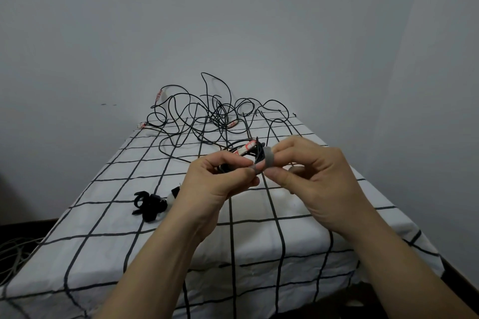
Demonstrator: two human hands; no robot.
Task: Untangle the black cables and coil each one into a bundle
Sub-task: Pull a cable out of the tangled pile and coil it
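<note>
Clearly, in the head view both hands are busy above the middle of the bed (103,215). The left hand (220,181) pinches a small coil (255,154) of black cable with curled fingers. The right hand (313,176) pinches a grey strap (268,160) that goes round one side of this coil. Neither hand is relaxed. The other cables (204,116) lie in a loose tangle at the far edge of the bed, well apart from the hands, and some loops stand up in front of the wall (233,21). Near the left edge lies a small heap of black straps (149,204).

I judge the cable to be thin, light and springy. The turns will likely open when the grip loosens, so the coil should be held where the turns gather, just beside the strap, until the strap is closed. The strap looks soft and is best taken at its free end. The white tag (246,148) with red print seems to be paper, and pulling there could tear it.
</note>
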